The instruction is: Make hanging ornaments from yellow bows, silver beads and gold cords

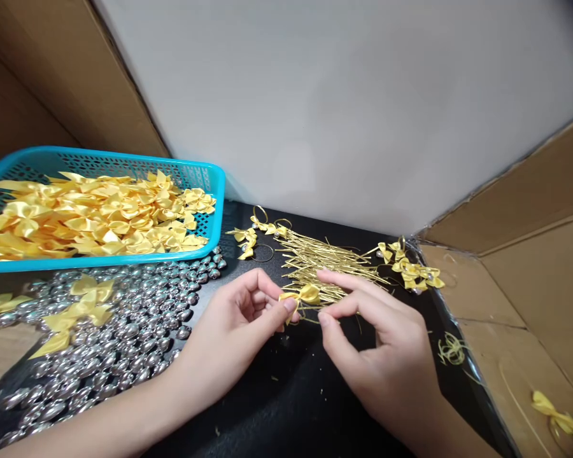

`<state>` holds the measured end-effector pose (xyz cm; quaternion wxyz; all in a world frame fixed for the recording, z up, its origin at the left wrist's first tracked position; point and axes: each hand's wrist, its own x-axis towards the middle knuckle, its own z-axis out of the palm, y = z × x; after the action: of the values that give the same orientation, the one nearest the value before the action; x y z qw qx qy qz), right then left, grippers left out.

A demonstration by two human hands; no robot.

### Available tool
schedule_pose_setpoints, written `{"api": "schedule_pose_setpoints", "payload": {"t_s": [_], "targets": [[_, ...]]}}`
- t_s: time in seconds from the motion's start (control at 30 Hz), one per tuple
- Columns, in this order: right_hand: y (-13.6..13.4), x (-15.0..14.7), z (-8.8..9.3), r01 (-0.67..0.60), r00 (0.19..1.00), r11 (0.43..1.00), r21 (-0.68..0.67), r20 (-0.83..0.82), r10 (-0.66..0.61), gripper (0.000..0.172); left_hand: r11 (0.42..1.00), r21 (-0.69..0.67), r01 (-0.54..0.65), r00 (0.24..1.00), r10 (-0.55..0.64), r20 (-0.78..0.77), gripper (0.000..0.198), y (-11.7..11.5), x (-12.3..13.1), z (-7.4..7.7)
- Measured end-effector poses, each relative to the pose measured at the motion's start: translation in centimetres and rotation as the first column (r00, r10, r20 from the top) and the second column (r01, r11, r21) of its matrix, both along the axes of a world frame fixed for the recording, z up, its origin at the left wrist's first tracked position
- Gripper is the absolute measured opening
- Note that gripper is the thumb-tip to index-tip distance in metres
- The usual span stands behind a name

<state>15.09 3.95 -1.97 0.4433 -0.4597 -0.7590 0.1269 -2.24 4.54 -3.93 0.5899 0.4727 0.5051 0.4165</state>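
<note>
Head view. From where I stand, the bow [308,294] is in the air above the black table [248,416], between the two hands and in front of the pile of gold cords [318,259]. Left hand [236,321]: thumb and forefinger closed on the bow's left part; other fingers curled. Right hand [384,334]: thumb and forefinger tips nearly together, apparently pinching a thin strand [310,308] running just under the bow; remaining fingers loosely extended.

Step in hand, my judgement: working the strand at the bow's middle. Next move seems to call for a steady left pinch and a fine, light pull from the right, so the loops are not crushed.

Orientation: long axis runs across the view, roughly level. One loop points at the right hand; the opposite end is partly covered by the left fingers.
</note>
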Motion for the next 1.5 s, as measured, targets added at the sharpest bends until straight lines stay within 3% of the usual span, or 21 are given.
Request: {"api": "schedule_pose_setpoints", "payload": {"t_s": [0.23, 1.23, 1.4, 1.5], "targets": [[0.2, -0.7, -0.7, 0.016, 0.994, 0.999, 0.031, -0.109, -0.012, 0.019, 1.000, -0.004, 0.005, 1.000, -0.005, 0.017, 0.023, -0.2, 0.2, 0.3], [0.0, -1.0, -0.8, 0.034, 0.996, 0.999, 0.031, -0.080, -0.031, 0.019, 1.000, 0.031, -0.002, 1.000, 0.001, 0.012, 0.022, -0.3, 0.3, 0.1], [0.4, 0.8, 0.3, -0.044, 0.965, 0.976, -0.212, -0.264, -0.014, 0.014, 0.999, 0.048, -0.003, 0.997, 0.006, -0.074, 0.021, 0.2, -0.4, 0.0], [0.8, 2.1, 0.1, -0.213, 0.862, 0.921, -0.327, -0.507, 0.020, 0.010, 0.998, 0.049, 0.034, 0.971, -0.021, -0.237, 0.018, -0.5, -1.6, -1.2]]}}
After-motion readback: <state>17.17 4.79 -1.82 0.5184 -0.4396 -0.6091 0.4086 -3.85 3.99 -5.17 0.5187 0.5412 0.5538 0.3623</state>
